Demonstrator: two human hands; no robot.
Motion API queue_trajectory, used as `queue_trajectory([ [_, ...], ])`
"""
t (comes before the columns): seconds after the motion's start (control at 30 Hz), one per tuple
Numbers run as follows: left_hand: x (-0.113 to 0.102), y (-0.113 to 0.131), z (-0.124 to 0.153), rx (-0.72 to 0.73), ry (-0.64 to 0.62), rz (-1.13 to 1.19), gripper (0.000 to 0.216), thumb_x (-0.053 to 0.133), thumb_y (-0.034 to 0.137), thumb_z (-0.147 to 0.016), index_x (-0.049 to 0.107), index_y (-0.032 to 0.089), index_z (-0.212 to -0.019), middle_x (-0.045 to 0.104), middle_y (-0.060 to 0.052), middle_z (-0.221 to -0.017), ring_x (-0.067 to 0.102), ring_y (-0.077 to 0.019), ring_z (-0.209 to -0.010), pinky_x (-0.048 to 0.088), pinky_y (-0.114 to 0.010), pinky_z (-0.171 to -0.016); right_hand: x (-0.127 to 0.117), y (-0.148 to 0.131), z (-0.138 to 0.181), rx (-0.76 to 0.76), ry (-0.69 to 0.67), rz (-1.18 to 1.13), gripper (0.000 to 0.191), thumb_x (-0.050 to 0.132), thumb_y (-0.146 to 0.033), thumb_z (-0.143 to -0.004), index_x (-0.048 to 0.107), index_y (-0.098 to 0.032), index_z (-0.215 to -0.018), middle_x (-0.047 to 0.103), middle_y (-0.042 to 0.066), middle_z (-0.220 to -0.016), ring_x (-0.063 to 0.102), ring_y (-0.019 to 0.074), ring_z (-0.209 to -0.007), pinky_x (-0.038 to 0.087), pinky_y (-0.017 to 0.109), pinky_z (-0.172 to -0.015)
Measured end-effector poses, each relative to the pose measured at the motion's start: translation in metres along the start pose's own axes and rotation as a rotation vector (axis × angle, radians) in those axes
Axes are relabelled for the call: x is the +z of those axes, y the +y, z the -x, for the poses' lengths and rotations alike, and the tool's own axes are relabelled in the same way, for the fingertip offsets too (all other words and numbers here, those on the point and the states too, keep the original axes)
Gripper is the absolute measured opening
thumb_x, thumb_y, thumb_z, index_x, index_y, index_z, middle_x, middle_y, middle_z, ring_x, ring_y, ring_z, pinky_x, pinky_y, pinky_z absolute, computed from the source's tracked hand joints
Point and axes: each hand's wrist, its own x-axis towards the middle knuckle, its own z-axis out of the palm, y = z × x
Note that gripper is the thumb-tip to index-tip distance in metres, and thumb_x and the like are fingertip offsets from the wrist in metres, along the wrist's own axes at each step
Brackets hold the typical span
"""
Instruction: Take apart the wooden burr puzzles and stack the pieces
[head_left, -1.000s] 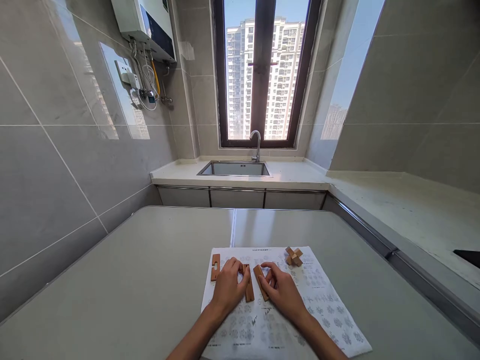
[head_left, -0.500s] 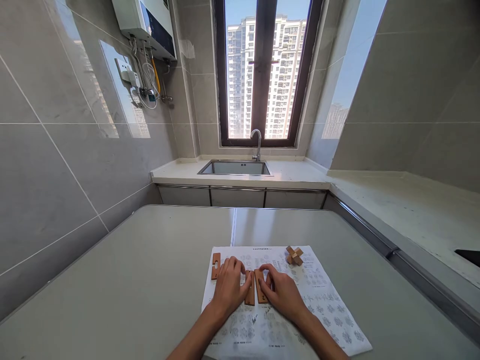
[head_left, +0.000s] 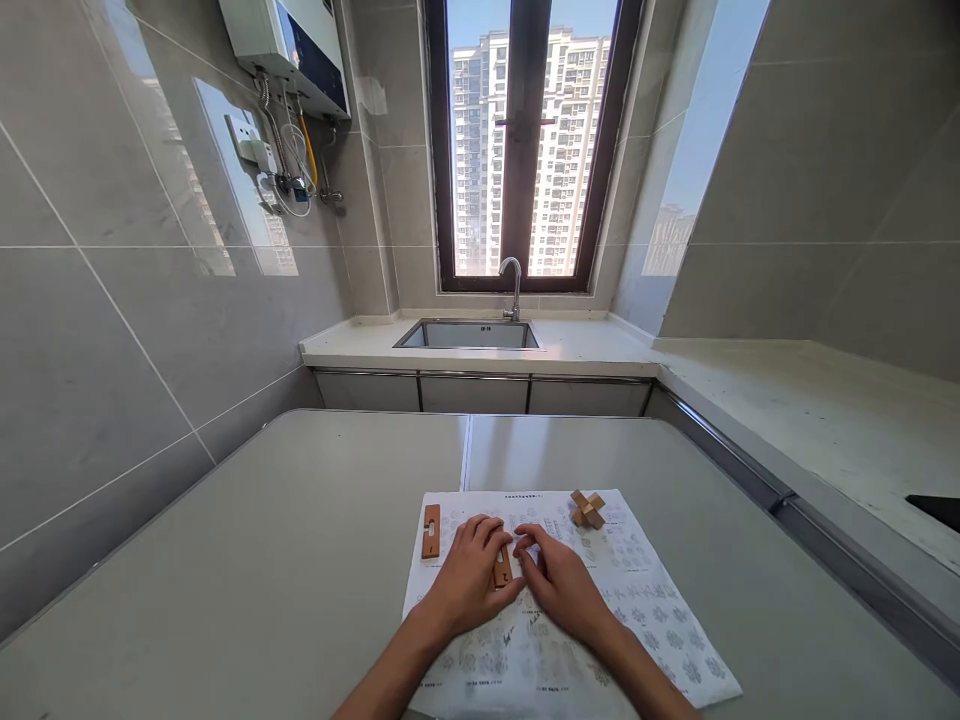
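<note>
The small flat brown wooden puzzle bars (head_left: 501,568), lying on the white printed instruction sheet (head_left: 637,590) on the near bench, look light, stiff and smooth, best pinched by their long edges, and sit between the left hand (head_left: 469,580) and right hand (head_left: 559,585), whose curled fingertips press them together.

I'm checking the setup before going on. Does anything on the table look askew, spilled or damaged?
Nothing stands out. The printed sheet lies flat, both hands, left and right, press on wooden puzzle pieces, a loose piece lies left, and the assembled wooden knot stands intact.
</note>
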Motion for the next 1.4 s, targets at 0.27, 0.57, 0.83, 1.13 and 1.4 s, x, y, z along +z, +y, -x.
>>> queue_trajectory([
  [0.27, 0.005, -0.033, -0.002, -0.154, 0.139, -0.272, 0.026, 0.057, 0.029, -0.099, 0.066, 0.026, -0.124, 0.056, -0.006, -0.148, 0.039, -0.0368, -0.143, 0.034, -0.061, -0.115, -0.001, -0.001, 0.000, -0.007, -0.019, 0.041, 0.028, 0.047, -0.034, -0.099, 0.063, -0.023, -0.119, 0.075, 0.004, -0.097, 0.061, 0.0182, -0.062, 0.049, 0.032, -0.067],
  [0.57, -0.002, -0.027, -0.004, -0.159, 0.311, -0.179, 0.034, 0.046, 0.008, -0.095, 0.069, 0.025, -0.113, 0.063, -0.009, -0.136, 0.046, -0.0345, -0.136, 0.037, -0.060, -0.112, -0.002, -0.001, 0.000, 0.010, -0.035, 0.039, 0.026, 0.049, -0.034, -0.098, 0.066, -0.024, -0.115, 0.074, 0.004, -0.095, 0.060, 0.0185, -0.062, 0.047, 0.032, -0.067],
  [0.83, -0.003, 0.013, -0.001, 0.051, -0.035, 0.108, 0.030, 0.046, 0.016, -0.097, 0.067, 0.025, -0.117, 0.069, -0.009, -0.099, 0.065, -0.0248, -0.089, 0.050, -0.036, -0.080, -0.004, -0.003, 0.000, -0.048, -0.045, 0.048, 0.022, 0.049, -0.027, -0.097, 0.070, -0.024, -0.103, 0.074, 0.004, -0.092, 0.063, 0.0209, -0.073, 0.046, 0.032, -0.068],
  [1.13, -0.001, 0.013, -0.001, 0.051, -0.081, 0.096, 0.032, 0.049, 0.013, -0.094, 0.065, 0.026, -0.119, 0.071, -0.008, -0.104, 0.066, -0.0252, -0.094, 0.049, -0.036, -0.083, -0.004, -0.001, 0.000, -0.066, -0.060, 0.061, 0.022, 0.048, -0.022, -0.095, 0.069, -0.024, -0.101, 0.073, 0.004, -0.093, 0.063, 0.0208, -0.075, 0.045, 0.031, -0.068],
  [1.4, -0.004, 0.015, -0.002, 0.072, -0.089, 0.072, 0.032, 0.048, 0.011, -0.094, 0.063, 0.025, -0.119, 0.072, -0.007, -0.106, 0.068, -0.0249, -0.094, 0.049, -0.035, -0.082, -0.004, 0.000, 0.000, -0.072, -0.067, 0.063, 0.020, 0.048, -0.019, -0.095, 0.067, -0.024, -0.099, 0.072, 0.003, -0.094, 0.063, 0.0206, -0.078, 0.044, 0.030, -0.070],
])
